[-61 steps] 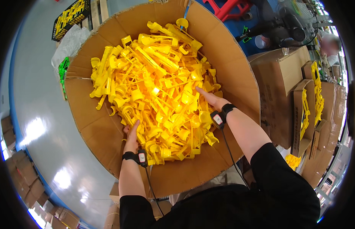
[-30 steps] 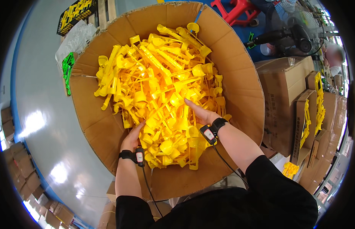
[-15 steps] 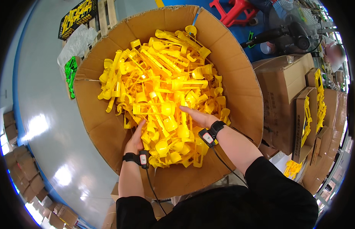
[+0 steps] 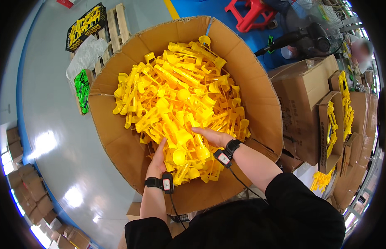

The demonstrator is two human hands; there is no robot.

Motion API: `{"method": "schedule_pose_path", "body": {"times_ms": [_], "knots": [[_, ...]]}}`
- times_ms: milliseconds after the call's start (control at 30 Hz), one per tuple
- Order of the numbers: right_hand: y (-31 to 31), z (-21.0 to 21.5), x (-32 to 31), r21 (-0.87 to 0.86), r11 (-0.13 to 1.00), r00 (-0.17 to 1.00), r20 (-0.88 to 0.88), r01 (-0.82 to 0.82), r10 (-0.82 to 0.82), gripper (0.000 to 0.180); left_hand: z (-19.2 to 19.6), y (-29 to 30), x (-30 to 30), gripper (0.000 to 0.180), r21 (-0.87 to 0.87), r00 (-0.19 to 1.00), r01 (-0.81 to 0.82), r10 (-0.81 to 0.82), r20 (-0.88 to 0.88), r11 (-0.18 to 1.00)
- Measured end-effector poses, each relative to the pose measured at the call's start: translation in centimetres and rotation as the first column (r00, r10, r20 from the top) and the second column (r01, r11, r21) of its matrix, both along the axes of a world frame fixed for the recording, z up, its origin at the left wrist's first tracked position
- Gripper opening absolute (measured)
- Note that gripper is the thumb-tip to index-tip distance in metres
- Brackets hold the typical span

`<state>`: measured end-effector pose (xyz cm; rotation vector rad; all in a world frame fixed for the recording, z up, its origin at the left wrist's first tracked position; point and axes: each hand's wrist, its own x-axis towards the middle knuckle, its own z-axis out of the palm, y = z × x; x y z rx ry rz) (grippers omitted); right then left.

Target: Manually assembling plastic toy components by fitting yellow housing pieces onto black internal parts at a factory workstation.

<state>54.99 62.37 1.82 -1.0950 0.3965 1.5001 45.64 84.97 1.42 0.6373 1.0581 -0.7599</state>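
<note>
A large open cardboard box (image 4: 259, 91) holds a heap of yellow plastic parts (image 4: 172, 79), long pieces with rounded cup-like ends. Both hands reach into the near part of the heap, palms facing each other. My left hand (image 4: 157, 159) cups the left side of a clump of parts, fingers partly hidden. On the right side, my right hand (image 4: 213, 137) has its thumb stretched over the parts; its other fingers are buried among them. Several pieces lie between the two hands. Each wrist wears a black strap with a small cabled device.
Left of the box are green parts (image 4: 82, 87), a plastic bag (image 4: 87, 56), a wooden pallet (image 4: 117, 29) and a black crate (image 4: 86, 27) of yellow parts. A red stool (image 4: 247, 16) and a fan (image 4: 317, 39) stand beyond. More cardboard boxes (image 4: 301, 112) are at right.
The box and its surroundings sit slightly lower in view. My hands have shifted a little toward me within the heap, and the yellow parts between them have been rearranged.
</note>
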Motion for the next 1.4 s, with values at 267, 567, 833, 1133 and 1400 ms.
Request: {"method": "schedule_pose_path", "body": {"times_ms": [267,567,833,1133,1400], "knots": [[-1.6,0.0,-1.9,0.129,0.99,0.996,0.062,0.049,-0.058,0.086,1.7,-1.8,-1.8,0.059,-0.136,0.98,-0.169,0.182,0.085,0.976],[-2.4,10.7,-0.9,-0.124,0.977,0.942,0.268,-0.174,0.201,0.091,6.5,-3.2,-5.2,0.057,-0.051,0.965,-0.243,0.247,0.092,0.969],[-5.1,11.9,-2.8,-0.084,0.981,0.919,0.344,-0.175,0.193,0.101,11.8,-6.0,-5.5,0.057,-0.086,0.952,-0.221,0.234,0.196,0.972],[-10.5,12.9,-3.7,0.034,0.999,0.934,0.357,-0.041,0.026,0.08,13.9,-11.3,-5.2,0.059,-0.196,0.93,-0.169,0.222,0.292,0.966],[-14.3,20.0,-0.7,-0.068,0.996,0.965,0.251,-0.056,0.071,0.074,16.3,-16.6,-3.9,0.055,-0.299,0.906,-0.233,0.318,0.28,0.925]]}}
